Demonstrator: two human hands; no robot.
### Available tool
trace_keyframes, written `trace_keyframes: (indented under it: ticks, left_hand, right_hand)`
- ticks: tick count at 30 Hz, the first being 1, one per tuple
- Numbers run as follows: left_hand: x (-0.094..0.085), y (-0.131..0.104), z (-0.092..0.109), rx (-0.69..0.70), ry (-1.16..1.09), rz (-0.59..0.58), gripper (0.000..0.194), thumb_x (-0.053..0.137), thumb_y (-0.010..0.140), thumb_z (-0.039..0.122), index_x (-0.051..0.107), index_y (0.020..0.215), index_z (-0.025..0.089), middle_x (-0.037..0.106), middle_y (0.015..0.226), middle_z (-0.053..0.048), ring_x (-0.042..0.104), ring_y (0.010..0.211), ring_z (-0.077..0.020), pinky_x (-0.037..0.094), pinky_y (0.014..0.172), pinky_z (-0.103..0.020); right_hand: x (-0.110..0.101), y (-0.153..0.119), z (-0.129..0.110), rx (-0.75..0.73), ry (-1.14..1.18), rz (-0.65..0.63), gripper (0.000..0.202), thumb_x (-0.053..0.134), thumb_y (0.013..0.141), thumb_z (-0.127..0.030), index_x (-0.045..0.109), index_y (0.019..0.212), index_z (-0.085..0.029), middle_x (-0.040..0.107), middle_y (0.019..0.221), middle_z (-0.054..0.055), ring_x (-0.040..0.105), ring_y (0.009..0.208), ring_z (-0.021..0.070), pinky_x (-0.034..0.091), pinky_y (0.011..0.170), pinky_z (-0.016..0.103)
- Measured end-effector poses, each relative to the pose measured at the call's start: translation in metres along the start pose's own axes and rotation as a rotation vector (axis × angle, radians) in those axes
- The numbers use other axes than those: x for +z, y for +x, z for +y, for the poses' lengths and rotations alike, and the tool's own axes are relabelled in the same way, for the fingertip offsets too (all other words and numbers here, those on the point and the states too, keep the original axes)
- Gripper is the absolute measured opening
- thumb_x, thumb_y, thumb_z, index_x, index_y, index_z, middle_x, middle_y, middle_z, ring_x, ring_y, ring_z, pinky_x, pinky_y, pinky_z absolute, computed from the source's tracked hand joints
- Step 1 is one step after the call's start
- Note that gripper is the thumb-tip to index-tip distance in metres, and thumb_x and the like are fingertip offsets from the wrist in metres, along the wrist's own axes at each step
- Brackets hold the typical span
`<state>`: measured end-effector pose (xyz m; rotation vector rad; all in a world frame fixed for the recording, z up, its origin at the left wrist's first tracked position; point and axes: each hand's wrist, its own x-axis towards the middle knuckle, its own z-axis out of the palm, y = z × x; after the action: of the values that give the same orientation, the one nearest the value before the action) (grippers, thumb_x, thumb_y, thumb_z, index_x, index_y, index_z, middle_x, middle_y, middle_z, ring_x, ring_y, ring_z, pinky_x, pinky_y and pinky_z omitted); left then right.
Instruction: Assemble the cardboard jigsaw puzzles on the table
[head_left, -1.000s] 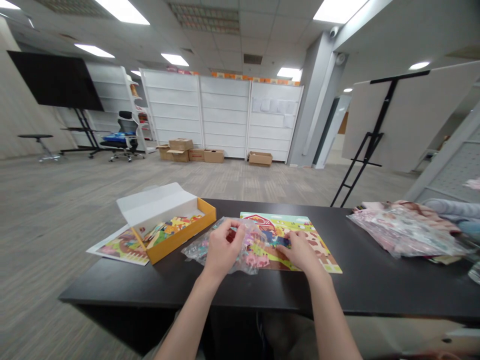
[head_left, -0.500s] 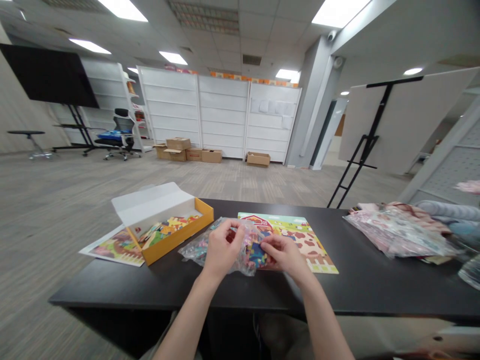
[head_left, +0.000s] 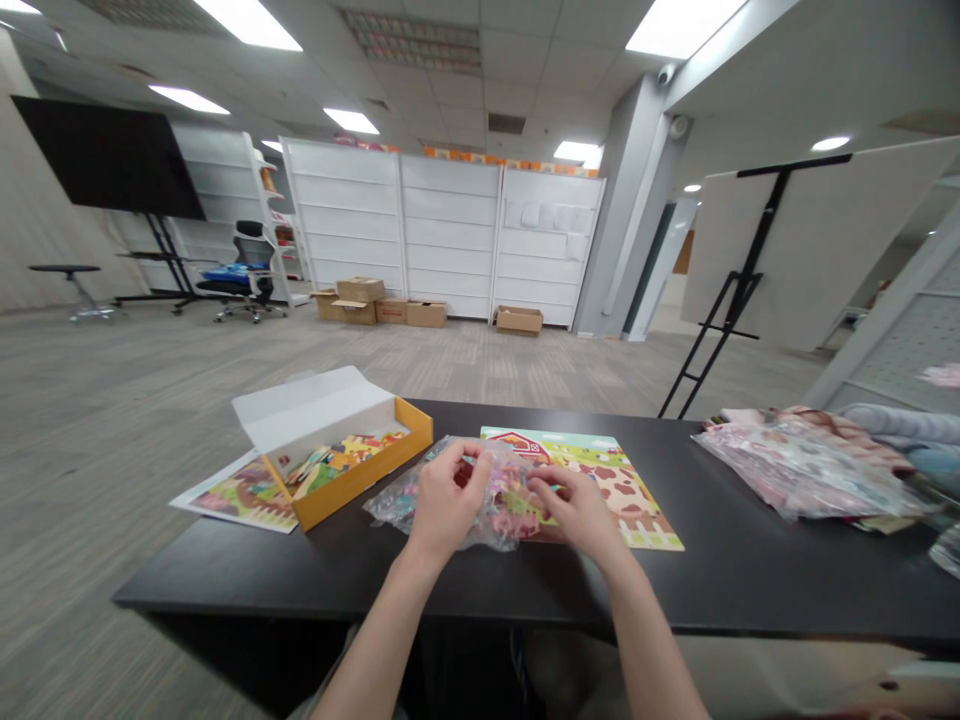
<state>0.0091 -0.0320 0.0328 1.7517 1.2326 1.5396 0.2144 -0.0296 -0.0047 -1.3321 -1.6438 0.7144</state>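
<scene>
A clear plastic bag (head_left: 409,500) of colourful jigsaw puzzle pieces lies on the black table, partly over a farm-picture puzzle board (head_left: 630,490). My left hand (head_left: 450,490) is closed on the bag's upper edge, thumb and forefinger curled towards each other. At the bag's right side is my right hand (head_left: 577,510), its thumb and fingers bent together; whatever lies between the fingertips is too blurred to make out. Pink and yellow-green puzzle pieces (head_left: 514,505) show between the hands. To the left, an opened yellow box (head_left: 367,480) holds more puzzle pieces (head_left: 345,460).
A printed picture sheet (head_left: 240,495) lies partly under the box. Plastic-wrapped pink fabric packs (head_left: 810,465) rest on the table's right part. Beyond the table (head_left: 720,570) stand an easel (head_left: 739,290), cardboard boxes (head_left: 360,292), an office chair (head_left: 251,265) and white shelving.
The dark blue pieces by my right fingertips are no longer visible; pink and yellow-green ones show there now. My right hand has shifted slightly, while my left keeps its hold. The view has tilted a little.
</scene>
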Motion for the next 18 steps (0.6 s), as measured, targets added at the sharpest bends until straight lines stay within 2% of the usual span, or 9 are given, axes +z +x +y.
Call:
trace_keyframes:
  ticks: [2,4,7,11,15,18]
  left_hand:
    - [-0.002,0.0,-0.001,-0.003,0.009,0.004,0.023,0.058,0.09,0.037,0.062,0.079,0.018,0.058,0.061,0.003,0.053,0.053,-0.0113,0.04,0.054,-0.022]
    - [-0.003,0.0,-0.002,-0.002,0.014,0.004,0.023,0.057,0.091,0.038,0.063,0.081,0.018,0.059,0.062,0.002,0.054,0.054,-0.0116,0.04,0.054,-0.022]
    - [-0.002,0.0,-0.002,0.007,0.02,0.0,0.023,0.057,0.091,0.039,0.063,0.081,0.018,0.059,0.062,0.002,0.054,0.054,-0.0115,0.04,0.054,-0.022]
    - [0.0,0.0,-0.001,0.008,0.012,-0.006,0.023,0.057,0.091,0.037,0.061,0.079,0.018,0.056,0.06,0.003,0.052,0.052,-0.0109,0.039,0.053,-0.022]
    - [0.0,-0.001,-0.004,-0.008,0.006,-0.004,0.023,0.057,0.091,0.038,0.062,0.08,0.018,0.058,0.061,0.003,0.054,0.053,-0.0115,0.04,0.053,-0.022]
    - [0.0,0.0,-0.006,-0.013,0.009,-0.004,0.023,0.058,0.091,0.039,0.063,0.082,0.018,0.059,0.062,0.002,0.055,0.054,-0.0117,0.04,0.054,-0.022]
  right_hand:
    - [-0.026,0.003,0.022,0.038,-0.256,0.161,0.027,0.058,0.087,-0.039,0.077,0.09,-0.02,0.077,0.089,0.008,0.069,0.067,0.0214,0.054,0.067,0.034]
    - [-0.046,0.006,0.041,0.102,-0.477,0.252,0.025,0.059,0.086,-0.032,0.078,0.096,-0.021,0.077,0.1,0.011,0.071,0.076,0.0235,0.054,0.077,0.037]
    - [-0.063,0.01,0.058,0.131,-0.63,0.18,0.029,0.059,0.085,-0.026,0.078,0.107,-0.021,0.075,0.117,0.013,0.071,0.097,0.0267,0.052,0.088,0.037]
    - [-0.067,0.016,0.066,0.099,-0.696,-0.001,0.03,0.061,0.084,-0.022,0.078,0.109,-0.023,0.072,0.125,0.01,0.066,0.118,0.0269,0.048,0.1,0.036]
    - [-0.068,0.019,0.066,0.136,-0.684,-0.013,0.036,0.067,0.078,-0.023,0.075,0.112,-0.019,0.073,0.123,0.013,0.067,0.113,0.0276,0.051,0.093,0.034]
    - [-0.073,0.016,0.063,0.158,-0.639,0.026,0.034,0.075,0.07,-0.029,0.077,0.102,-0.017,0.076,0.111,0.014,0.07,0.101,0.0291,0.052,0.083,0.034]
